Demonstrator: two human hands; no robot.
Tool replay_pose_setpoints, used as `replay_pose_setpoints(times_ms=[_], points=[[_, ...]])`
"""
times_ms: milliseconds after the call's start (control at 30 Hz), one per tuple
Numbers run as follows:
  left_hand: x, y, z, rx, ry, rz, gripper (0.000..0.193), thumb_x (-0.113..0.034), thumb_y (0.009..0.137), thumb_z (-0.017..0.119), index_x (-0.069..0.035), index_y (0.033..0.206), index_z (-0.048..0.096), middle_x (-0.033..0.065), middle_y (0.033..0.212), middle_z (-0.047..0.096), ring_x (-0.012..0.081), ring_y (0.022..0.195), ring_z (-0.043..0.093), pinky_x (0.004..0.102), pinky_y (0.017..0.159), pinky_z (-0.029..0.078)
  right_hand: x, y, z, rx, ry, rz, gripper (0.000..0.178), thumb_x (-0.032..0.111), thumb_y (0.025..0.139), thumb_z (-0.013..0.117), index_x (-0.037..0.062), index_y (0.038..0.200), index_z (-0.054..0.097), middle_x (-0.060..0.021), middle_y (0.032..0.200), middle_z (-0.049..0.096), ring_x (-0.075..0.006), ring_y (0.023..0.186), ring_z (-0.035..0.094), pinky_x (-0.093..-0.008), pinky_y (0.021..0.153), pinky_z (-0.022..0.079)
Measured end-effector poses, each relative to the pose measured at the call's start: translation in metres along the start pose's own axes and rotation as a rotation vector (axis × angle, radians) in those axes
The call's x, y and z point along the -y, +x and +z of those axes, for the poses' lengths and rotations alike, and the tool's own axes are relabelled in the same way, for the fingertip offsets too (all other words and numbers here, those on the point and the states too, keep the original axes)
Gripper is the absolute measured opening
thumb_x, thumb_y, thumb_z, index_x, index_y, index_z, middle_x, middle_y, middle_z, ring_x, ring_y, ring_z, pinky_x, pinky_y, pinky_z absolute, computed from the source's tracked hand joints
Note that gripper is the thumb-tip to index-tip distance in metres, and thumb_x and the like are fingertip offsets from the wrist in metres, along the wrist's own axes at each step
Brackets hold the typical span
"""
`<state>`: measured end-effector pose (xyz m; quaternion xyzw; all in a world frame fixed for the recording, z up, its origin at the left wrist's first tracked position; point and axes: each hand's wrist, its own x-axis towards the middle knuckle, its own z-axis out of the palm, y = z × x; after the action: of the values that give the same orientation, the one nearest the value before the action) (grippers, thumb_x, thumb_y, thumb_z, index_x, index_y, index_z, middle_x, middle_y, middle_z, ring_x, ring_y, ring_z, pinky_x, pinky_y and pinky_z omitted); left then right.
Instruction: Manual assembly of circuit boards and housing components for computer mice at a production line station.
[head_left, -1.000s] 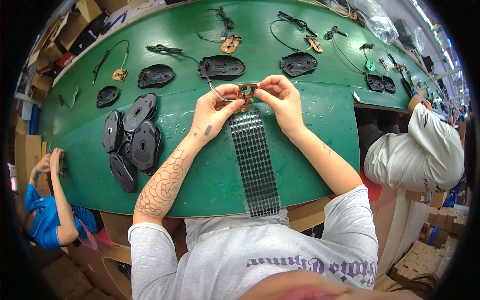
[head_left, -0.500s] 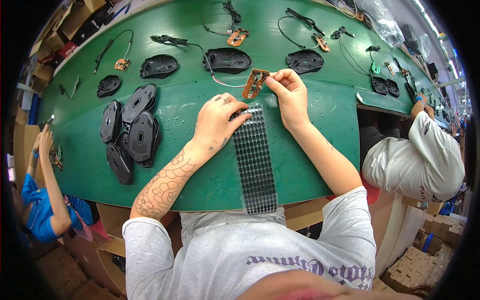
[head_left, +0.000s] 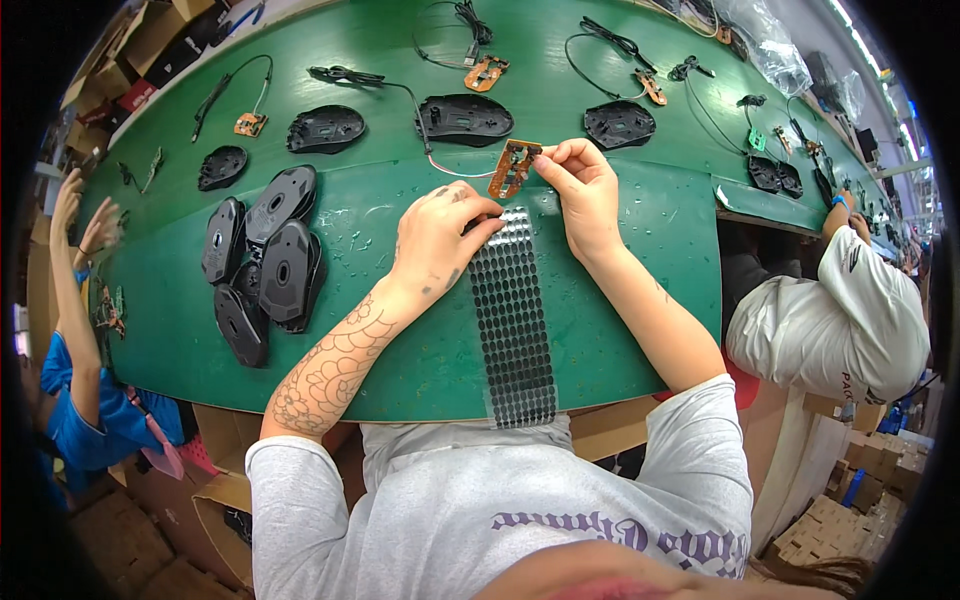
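Pinching the upper right corner of an orange circuit board (head_left: 510, 172) between thumb and fingers, the right hand (head_left: 585, 200) holds it just beyond the far end of a sheet of black ovals (head_left: 512, 330). The left hand (head_left: 438, 232) has its thumb and fingertips drawn together at that end; whether they grip the sheet, I cannot tell. From the board, a cable (head_left: 455, 171) runs far and left past a black shell (head_left: 470, 120). Dark covers (head_left: 290, 272) lie piled on the left of the green table (head_left: 380, 385).
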<state>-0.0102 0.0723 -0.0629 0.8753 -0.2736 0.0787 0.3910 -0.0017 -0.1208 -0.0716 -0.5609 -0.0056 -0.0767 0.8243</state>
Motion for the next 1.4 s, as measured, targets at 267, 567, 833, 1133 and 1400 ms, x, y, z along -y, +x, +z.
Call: replay_pose_setpoints(times_ms=[267, 567, 833, 1133, 1400], points=[[-0.002, 0.003, -0.005, 0.045, -0.038, -0.087, 0.007, -0.011, 0.075, 0.070, -0.008, 0.081, 0.069, -0.0001, 0.078, 0.060, 0.0171, 0.075, 0.058, 0.0293, 0.067, 0.046, 0.000, -0.001, 0.006, -0.041, -0.006, -0.023, 0.015, -0.002, 0.085, 0.067, 0.0055, 0.089, 0.055, -0.0086, 0.100, 0.066, -0.0130, 0.090, 0.059, -0.0258, 0.088, 0.047], [0.003, 0.002, -0.009, 0.018, -0.067, -0.071, 0.005, -0.011, 0.074, 0.070, -0.009, 0.080, 0.069, -0.0006, 0.079, 0.061, 0.0168, 0.075, 0.058, 0.0289, 0.068, 0.046, -0.002, -0.001, 0.012, -0.045, 0.001, -0.026, 0.015, -0.002, 0.086, 0.066, 0.0053, 0.090, 0.055, -0.0087, 0.100, 0.065, -0.0134, 0.091, 0.059, -0.0260, 0.089, 0.046], [0.012, -0.002, -0.006, -0.101, 0.129, 0.229, 0.008, -0.010, 0.076, 0.068, -0.009, 0.083, 0.065, -0.0006, 0.084, 0.059, 0.0164, 0.073, 0.055, 0.0285, 0.066, 0.046, -0.004, -0.001, 0.017, -0.066, 0.032, -0.021, 0.015, -0.001, 0.086, 0.067, 0.0051, 0.090, 0.054, -0.0089, 0.100, 0.065, -0.0142, 0.091, 0.061, -0.0267, 0.086, 0.049], [0.004, -0.006, -0.007, -0.098, 0.477, 0.418, 0.014, -0.007, 0.076, 0.068, -0.010, 0.089, 0.062, 0.0000, 0.095, 0.061, 0.0161, 0.076, 0.055, 0.0272, 0.066, 0.046, 0.002, -0.003, 0.025, -0.100, 0.026, 0.042, 0.016, 0.001, 0.086, 0.068, 0.0049, 0.092, 0.053, -0.0090, 0.102, 0.064, -0.0149, 0.091, 0.062, -0.0254, 0.070, 0.054], [0.009, -0.003, -0.013, -0.179, 0.016, 0.233, 0.011, -0.004, 0.079, 0.067, -0.007, 0.088, 0.063, 0.0011, 0.088, 0.064, 0.0142, 0.073, 0.057, 0.0234, 0.061, 0.043, -0.001, -0.003, 0.029, -0.102, 0.018, 0.019, 0.014, 0.002, 0.087, 0.067, 0.0059, 0.090, 0.054, -0.0073, 0.101, 0.063, -0.0120, 0.080, 0.059, -0.0234, 0.065, 0.053]])
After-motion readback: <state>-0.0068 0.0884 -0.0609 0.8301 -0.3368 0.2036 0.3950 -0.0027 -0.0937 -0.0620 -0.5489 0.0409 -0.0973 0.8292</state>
